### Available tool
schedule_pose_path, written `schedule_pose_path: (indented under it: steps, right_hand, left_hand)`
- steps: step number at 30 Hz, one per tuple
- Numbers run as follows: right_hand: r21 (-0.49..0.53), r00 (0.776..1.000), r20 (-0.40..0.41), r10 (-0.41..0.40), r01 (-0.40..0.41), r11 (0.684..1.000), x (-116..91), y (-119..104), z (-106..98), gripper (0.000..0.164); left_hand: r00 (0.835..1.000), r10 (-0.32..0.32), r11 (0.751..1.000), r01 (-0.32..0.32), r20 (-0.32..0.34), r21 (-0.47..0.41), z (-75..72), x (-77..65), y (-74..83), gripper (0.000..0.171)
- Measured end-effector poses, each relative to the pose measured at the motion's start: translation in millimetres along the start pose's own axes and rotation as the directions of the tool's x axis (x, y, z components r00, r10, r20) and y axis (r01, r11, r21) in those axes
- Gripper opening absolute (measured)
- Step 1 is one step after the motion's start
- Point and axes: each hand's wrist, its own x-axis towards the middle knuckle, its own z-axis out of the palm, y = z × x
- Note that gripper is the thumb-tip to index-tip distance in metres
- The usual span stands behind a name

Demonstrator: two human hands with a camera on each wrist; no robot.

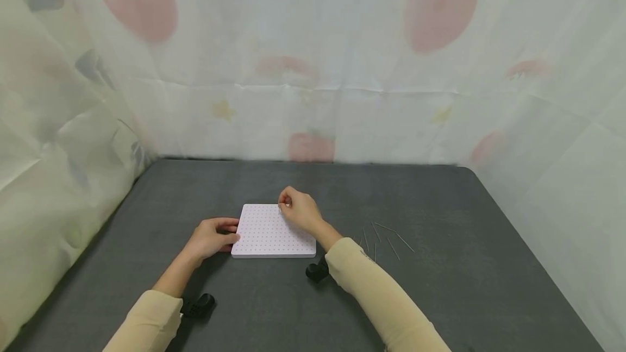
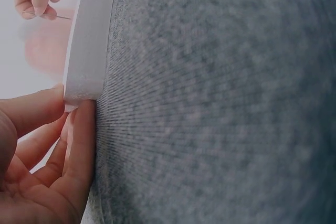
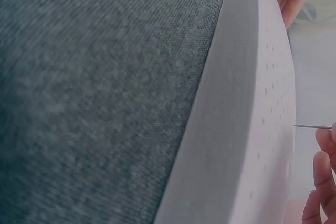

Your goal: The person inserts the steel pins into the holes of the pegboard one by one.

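A white board with rows of small holes (image 1: 264,235) lies flat on the table. My left hand (image 1: 207,239) holds it at its left edge; in the left wrist view the thumb is on the top rim and the fingers are against the side. Over the board's far part, my right hand (image 1: 301,212) pinches a thin metal pin (image 3: 310,126) between thumb and fingertip. The pin stands roughly upright, its lower tip at or just above the holed surface; whether it is in a hole I cannot tell.
Several loose metal pins (image 1: 393,249) lie scattered on the dark grey table (image 1: 455,265), right of the board and partly behind the right forearm. A printed curtain (image 1: 362,118) hangs along the back and both sides. Black wrist devices (image 1: 199,306) sit under the forearms.
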Motion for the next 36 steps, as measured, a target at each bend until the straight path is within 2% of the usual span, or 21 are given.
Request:
schedule_pose_path:
  steps: [19, 29, 36]
  right_hand:
    - [-0.078, 0.999, 0.025, -0.032, 0.034, 0.996, -0.9, 4.1, 2.8, 0.004]
    - [-0.078, 0.998, 0.047, -0.031, 0.035, 0.996, -0.6, 5.0, 3.8, 0.004]
    - [-0.082, 0.995, 0.077, -0.058, 0.064, 0.995, -1.0, 1.2, -8.4, 0.007]
  left_hand:
    - [1.0, 0.002, 1.0, -0.002, 0.01, 0.0, 0.9, 1.2, -0.8, 0.046]
    - [1.0, -0.004, 1.0, 0.004, 0.004, -0.004, 1.7, 0.0, 1.1, 0.046]
    - [1.0, -0.012, 1.0, 0.012, -0.004, 0.005, -0.7, -3.3, 1.0, 0.047]
